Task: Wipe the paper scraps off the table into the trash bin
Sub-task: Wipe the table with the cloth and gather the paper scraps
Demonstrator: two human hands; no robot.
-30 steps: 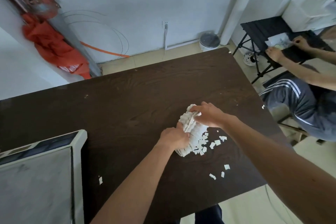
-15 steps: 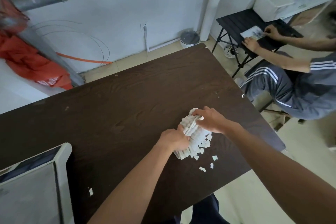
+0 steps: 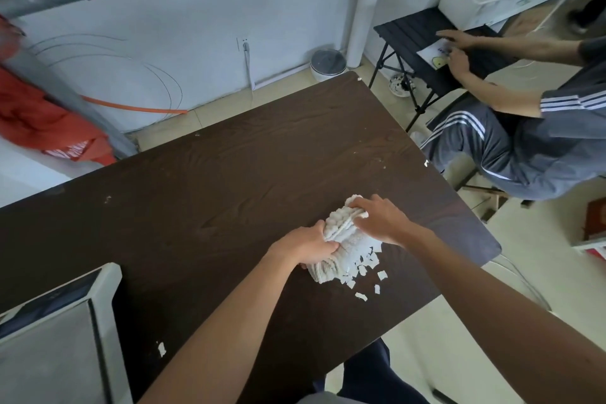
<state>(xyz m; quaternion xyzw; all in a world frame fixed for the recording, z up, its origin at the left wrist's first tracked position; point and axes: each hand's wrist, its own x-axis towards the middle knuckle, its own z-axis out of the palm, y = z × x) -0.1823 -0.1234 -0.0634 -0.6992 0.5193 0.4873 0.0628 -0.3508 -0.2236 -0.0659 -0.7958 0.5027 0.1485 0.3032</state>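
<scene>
Dark wooden tabletop (image 3: 229,187) carries a bunched white cloth (image 3: 342,229) near its right edge. The left hand (image 3: 305,246) grips the cloth's near end, fingers curled; the right hand (image 3: 382,220) clutches its far end. Paper scraps (image 3: 364,267) (small white bits) lie heaped against the cloth's right side.

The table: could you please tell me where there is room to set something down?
Bare: the table's far half, from the far edge to the cloth; also the strip between the white appliance and the left hand, bar one stray scrap. Crowded: right of the cloth, where paper scraps cluster.
</scene>
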